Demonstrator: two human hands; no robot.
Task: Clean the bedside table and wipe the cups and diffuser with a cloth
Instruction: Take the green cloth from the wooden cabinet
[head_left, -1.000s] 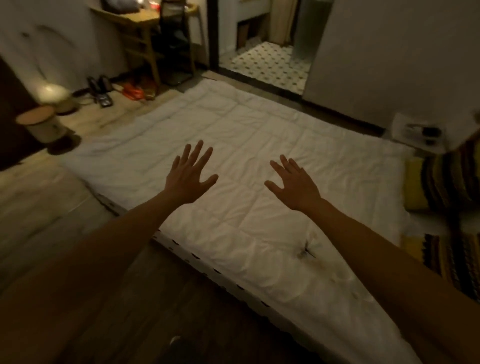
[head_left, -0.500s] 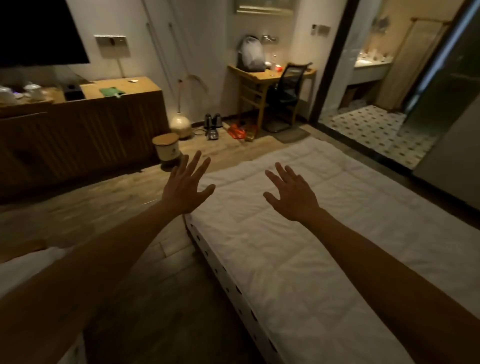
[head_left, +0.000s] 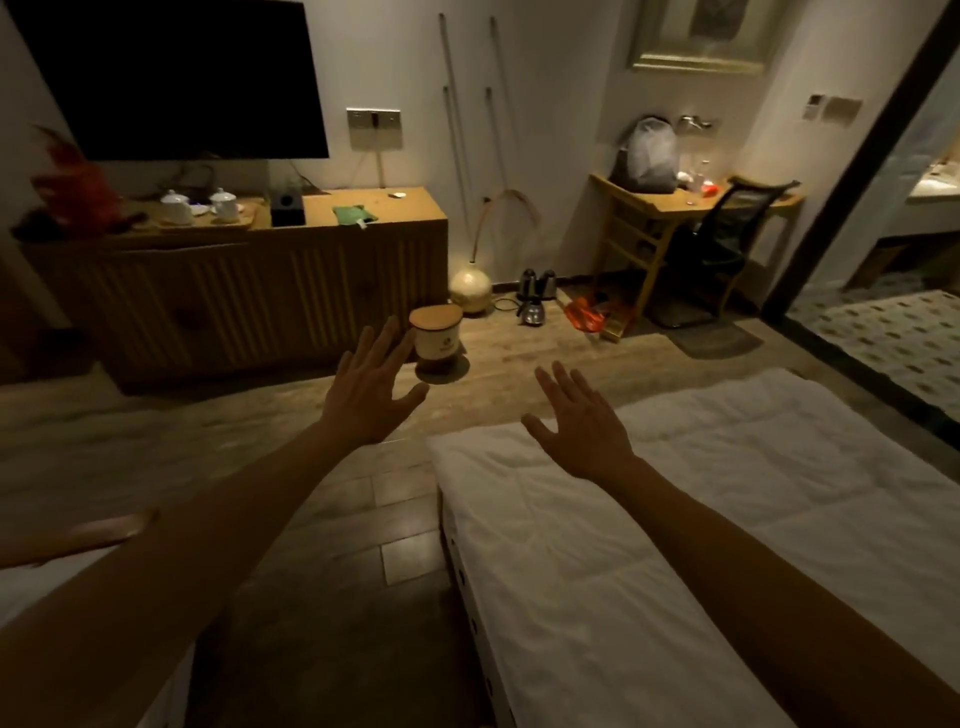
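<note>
My left hand (head_left: 370, 387) and my right hand (head_left: 582, 426) are both stretched out in front of me, fingers spread, holding nothing. A green cloth (head_left: 352, 214) lies on top of the long wooden cabinet (head_left: 249, 291) against the far wall. Two white lidded cups (head_left: 176, 207) stand on a tray at the cabinet's left. The right hand hovers over the corner of a white bed (head_left: 649, 519). No bedside table or diffuser shows in this view.
A dark TV (head_left: 171, 78) hangs above the cabinet. A small bin with a wooden lid (head_left: 436, 338), a glowing round lamp (head_left: 470, 293) and kettles (head_left: 535, 299) are on the floor. A desk (head_left: 654, 218) with a chair stands far right, by a bathroom doorway.
The view has swung left and up from the bed towards the cabinet and TV wall. Both hands stay raised and spread, holding nothing.
</note>
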